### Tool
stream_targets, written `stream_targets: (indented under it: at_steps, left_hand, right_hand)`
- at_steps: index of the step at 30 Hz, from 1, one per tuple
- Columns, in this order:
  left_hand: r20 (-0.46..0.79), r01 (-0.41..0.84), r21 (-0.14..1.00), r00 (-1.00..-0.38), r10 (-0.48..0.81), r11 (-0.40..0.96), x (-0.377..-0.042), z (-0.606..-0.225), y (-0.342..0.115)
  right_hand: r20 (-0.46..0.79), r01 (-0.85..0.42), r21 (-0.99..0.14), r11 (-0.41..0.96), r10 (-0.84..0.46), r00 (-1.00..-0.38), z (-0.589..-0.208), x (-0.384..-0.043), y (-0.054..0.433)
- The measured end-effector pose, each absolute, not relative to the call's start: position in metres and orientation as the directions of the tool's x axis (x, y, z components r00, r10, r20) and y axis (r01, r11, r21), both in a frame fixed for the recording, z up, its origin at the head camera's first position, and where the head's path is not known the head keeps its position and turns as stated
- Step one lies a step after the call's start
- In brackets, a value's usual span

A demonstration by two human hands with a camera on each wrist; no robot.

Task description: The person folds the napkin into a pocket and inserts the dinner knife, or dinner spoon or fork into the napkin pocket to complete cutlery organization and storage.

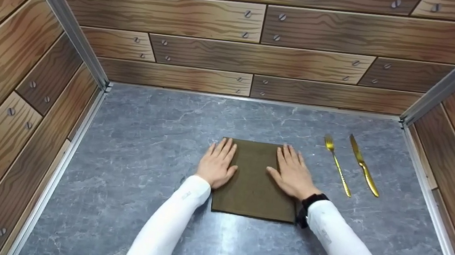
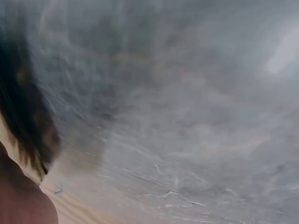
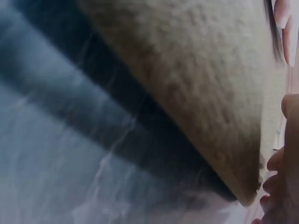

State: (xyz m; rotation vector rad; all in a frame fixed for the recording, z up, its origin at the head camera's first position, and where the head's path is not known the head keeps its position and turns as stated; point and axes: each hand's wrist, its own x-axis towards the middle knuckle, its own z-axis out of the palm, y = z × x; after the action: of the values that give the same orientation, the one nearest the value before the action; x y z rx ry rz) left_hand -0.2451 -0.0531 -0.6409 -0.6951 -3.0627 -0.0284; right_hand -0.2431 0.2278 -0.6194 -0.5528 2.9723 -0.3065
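A folded olive-brown cloth [image 1: 255,189] lies flat on the table, close to rectangular, with its near edge toward me. My left hand [image 1: 218,166] rests flat along its left edge, fingers straight and pointing away, thumb on the fabric. Along the right edge my right hand [image 1: 291,172] lies the same way, its thumb pointing inward over the cloth. A dark band circles the right wrist. In the right wrist view the cloth [image 3: 187,70] fills the upper middle, with fingers at the right border. The left wrist view holds mostly blurred tabletop, with part of the hand [image 2: 23,200] at lower left.
A gold fork [image 1: 338,166] and a gold knife [image 1: 363,166] lie side by side to the right of the cloth. The grey marbled table [image 1: 136,147] is enclosed by wood-patterned panels [image 1: 201,53] at the back and both sides, with metal rails at the corners.
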Motion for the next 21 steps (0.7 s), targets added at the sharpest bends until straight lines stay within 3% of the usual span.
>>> stream_targets:
  at_steps: [21]
  left_hand:
    - [-0.004, 0.425, -0.025, -0.905, 0.425, 0.905, -0.258, -0.651, -0.057]
  right_hand:
    - [-0.058, -0.329, -0.211, 0.920, -0.348, -0.936, -0.649, -0.247, 0.236]
